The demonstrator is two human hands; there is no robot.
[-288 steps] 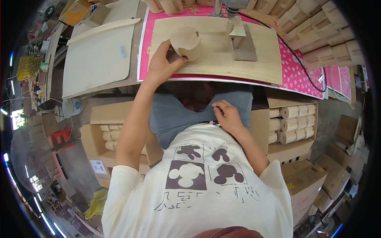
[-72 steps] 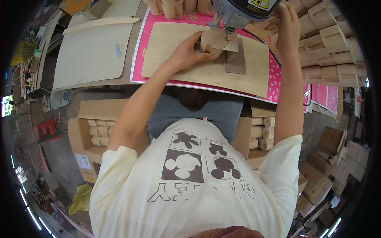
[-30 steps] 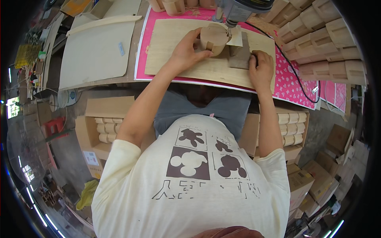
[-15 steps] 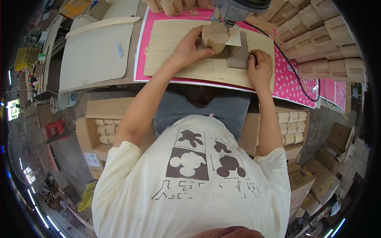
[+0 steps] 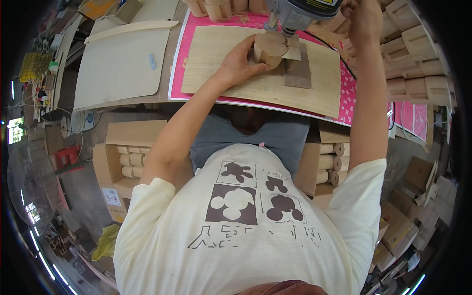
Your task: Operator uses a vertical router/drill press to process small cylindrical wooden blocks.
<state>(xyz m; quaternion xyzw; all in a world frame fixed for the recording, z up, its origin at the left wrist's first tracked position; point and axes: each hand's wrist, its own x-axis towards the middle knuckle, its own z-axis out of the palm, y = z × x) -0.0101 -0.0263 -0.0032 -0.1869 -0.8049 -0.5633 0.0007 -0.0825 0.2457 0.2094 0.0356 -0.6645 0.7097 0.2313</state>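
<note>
My left hand (image 5: 240, 64) grips a round wooden block (image 5: 271, 45) with a notch in its side, thumb at the front and fingers at the far left. The block rests on a wide wooden board (image 5: 216, 73), beneath the head of a grey drill press (image 5: 297, 18). Against the block's right side is a small pale angled piece (image 5: 292, 53), beside a flat grey-brown plate (image 5: 298, 73). Raised at the press's right side, my right hand (image 5: 365, 19) has its fingers curled near the top edge; what they hold cannot be made out.
Stacked wooden pieces (image 5: 413, 49) stand at the right, and more wooden cups (image 5: 218, 10) at the back. A black cable (image 5: 324, 42) crosses the pink sheet (image 5: 177, 73). Left of it lies a pale panel (image 5: 123, 64). Boxes of wooden cylinders (image 5: 130, 128) stand below the bench.
My right hand has left the grey-brown plate's right side and risen up and right to beside the drill press. My left hand still holds the block in place.
</note>
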